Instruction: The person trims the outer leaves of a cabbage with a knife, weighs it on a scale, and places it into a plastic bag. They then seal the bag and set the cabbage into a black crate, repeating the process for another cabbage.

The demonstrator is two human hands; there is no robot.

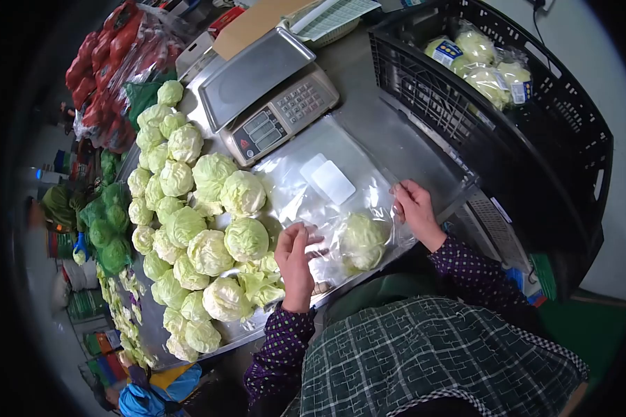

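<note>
Your left hand (295,254) lies on the clear plastic bag (313,191), fingers a little bent and slightly spread over the film. Whether it pinches the plastic or only presses on it cannot be told. Your right hand (415,208) sits well apart from it at the bag's far side, its fingertips curled together and nipping the film's edge.

Between your two hands rests the pale green round cabbage (363,240), wrapped in the bag and lying on the tabletop (396,132) close to the near edge. The bag spreads flat away from you, with a white rectangular patch (332,182) showing on it.

Just beside your left hand begins a heap of loose pale green cabbages (188,229), with torn leaves at its near side. Beyond the bag stands a grey electronic scale with a steel pan (271,94). To your right, a black slatted plastic crate (549,139) holds wrapped, labelled cabbages (480,66).
</note>
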